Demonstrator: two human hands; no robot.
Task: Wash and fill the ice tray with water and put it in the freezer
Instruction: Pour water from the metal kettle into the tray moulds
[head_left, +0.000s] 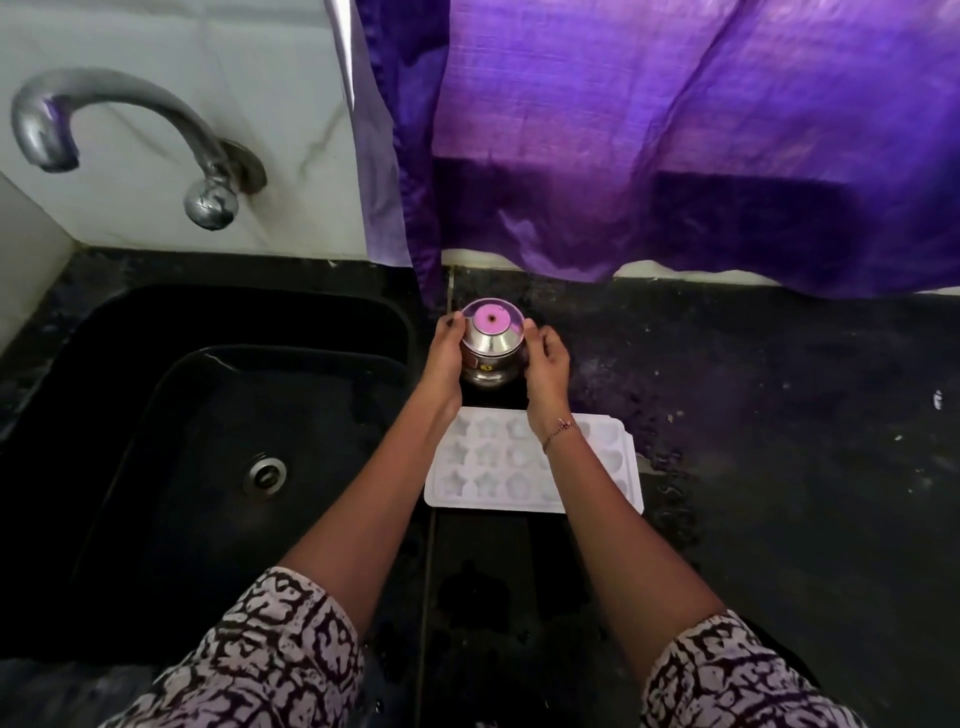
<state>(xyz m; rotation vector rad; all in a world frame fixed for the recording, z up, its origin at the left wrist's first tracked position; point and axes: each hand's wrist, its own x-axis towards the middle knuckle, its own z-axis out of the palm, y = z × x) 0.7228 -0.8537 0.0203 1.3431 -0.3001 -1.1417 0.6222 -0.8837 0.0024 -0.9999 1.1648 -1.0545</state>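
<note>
A white ice tray (488, 467) with star and heart shaped cells lies flat on the dark counter, just right of the sink. Behind it stands a small steel pot (491, 345) with a shiny neck and a pink look at its mouth. My left hand (444, 353) grips the pot's left side and my right hand (545, 364) grips its right side. My right forearm crosses over the tray's right half and hides some cells. Whether the cells hold water I cannot tell.
A black sink (208, 441) with a metal drain (266, 475) fills the left. A curved steel tap (104, 130) sticks out from the white wall above it. A purple curtain (675, 130) hangs down to the wet black counter (779, 441).
</note>
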